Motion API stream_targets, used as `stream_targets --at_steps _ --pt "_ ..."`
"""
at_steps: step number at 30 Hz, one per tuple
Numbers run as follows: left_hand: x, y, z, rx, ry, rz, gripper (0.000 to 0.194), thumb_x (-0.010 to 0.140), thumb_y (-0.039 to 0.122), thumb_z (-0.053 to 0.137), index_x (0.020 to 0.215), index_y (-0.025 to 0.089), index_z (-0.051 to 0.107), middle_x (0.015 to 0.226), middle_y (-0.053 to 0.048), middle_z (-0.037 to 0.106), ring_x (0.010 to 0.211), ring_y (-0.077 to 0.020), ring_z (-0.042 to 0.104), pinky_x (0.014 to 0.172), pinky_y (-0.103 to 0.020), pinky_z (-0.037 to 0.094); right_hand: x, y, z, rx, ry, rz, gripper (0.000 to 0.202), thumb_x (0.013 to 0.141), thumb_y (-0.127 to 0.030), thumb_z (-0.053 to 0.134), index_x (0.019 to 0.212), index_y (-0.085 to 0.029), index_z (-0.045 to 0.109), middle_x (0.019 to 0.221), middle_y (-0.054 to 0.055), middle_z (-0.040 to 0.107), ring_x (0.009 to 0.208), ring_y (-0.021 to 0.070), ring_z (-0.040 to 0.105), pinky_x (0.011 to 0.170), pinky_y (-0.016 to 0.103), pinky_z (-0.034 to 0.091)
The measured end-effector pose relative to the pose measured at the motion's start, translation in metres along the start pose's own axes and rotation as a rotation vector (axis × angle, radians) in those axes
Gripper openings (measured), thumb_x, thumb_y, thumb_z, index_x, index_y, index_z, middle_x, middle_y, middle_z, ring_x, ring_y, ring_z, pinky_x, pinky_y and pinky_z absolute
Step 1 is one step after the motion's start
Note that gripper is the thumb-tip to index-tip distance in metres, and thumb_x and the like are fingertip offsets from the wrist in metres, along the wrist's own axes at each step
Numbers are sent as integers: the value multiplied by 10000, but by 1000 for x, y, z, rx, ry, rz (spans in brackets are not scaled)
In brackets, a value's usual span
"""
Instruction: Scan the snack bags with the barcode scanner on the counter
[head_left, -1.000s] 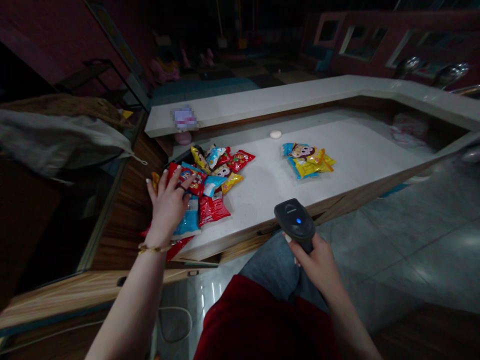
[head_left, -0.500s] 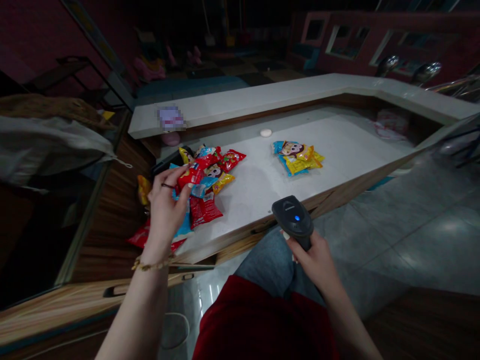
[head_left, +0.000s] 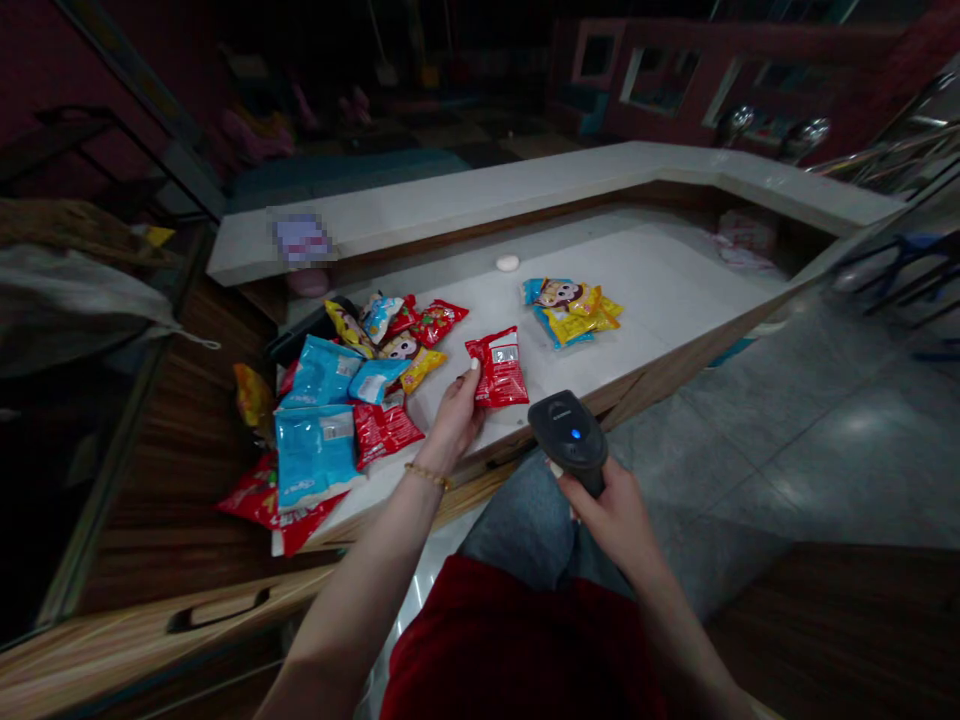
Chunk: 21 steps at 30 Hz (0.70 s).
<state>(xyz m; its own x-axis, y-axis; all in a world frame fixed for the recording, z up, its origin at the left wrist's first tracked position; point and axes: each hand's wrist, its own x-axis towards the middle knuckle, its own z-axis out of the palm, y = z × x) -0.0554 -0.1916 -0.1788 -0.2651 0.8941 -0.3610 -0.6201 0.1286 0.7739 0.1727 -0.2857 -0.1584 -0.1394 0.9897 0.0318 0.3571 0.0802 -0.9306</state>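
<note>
My left hand is closed on a red snack bag, its thumb over the bag's left edge. A white barcode label faces up on that bag. Just to the right, my right hand grips the handle of a black barcode scanner, which has a lit blue light on top. The scanner's head points toward the counter, close to the red bag. Left of my left hand lies a heap of snack bags, among them a blue bag and another red bag.
Further right on the white counter sits a small pile of yellow and blue snack bags. A white oval object lies near the raised ledge. A pale sack is at the far left.
My left hand has moved right from the heap, bringing a red snack bag with it toward the scanner. My right hand still holds the scanner. The view has shifted slightly.
</note>
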Motion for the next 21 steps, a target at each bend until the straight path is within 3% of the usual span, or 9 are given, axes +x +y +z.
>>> stream_targets --at_steps 5,10,14,21 --pt "11 -2 -1 -6 -70 63 505 745 211 997 1128 173 671 1038 -59 841 947 -196 823 1018 -379 667 5 -3 2 2 0 -12 204 870 -442 657 916 -245 685 649 32 703 727 308 764 595 328 564" --pt "16 -10 -5 20 -139 204 586 692 284 1030 1138 184 663 1104 -76 844 1091 -242 813 1131 -462 606 10 -10 5 -6 -1 -28 187 859 -442 655 903 -261 670 627 24 692 720 316 766 620 347 578" --pt "17 -13 -7 67 -198 210 624 662 299 1043 1158 170 687 1116 -99 846 1181 -292 791 1167 -518 570 13 -16 8 -19 7 -60 158 856 -420 648 880 -264 661 634 32 704 755 327 779 673 368 598" --pt "19 -16 -10 106 -218 220 667 641 302 1048 1189 170 694 1121 -92 848 1155 -288 797 1143 -511 576 14 -23 9 -29 6 -84 179 864 -398 636 954 -252 690 655 31 723 803 319 798 708 351 611"
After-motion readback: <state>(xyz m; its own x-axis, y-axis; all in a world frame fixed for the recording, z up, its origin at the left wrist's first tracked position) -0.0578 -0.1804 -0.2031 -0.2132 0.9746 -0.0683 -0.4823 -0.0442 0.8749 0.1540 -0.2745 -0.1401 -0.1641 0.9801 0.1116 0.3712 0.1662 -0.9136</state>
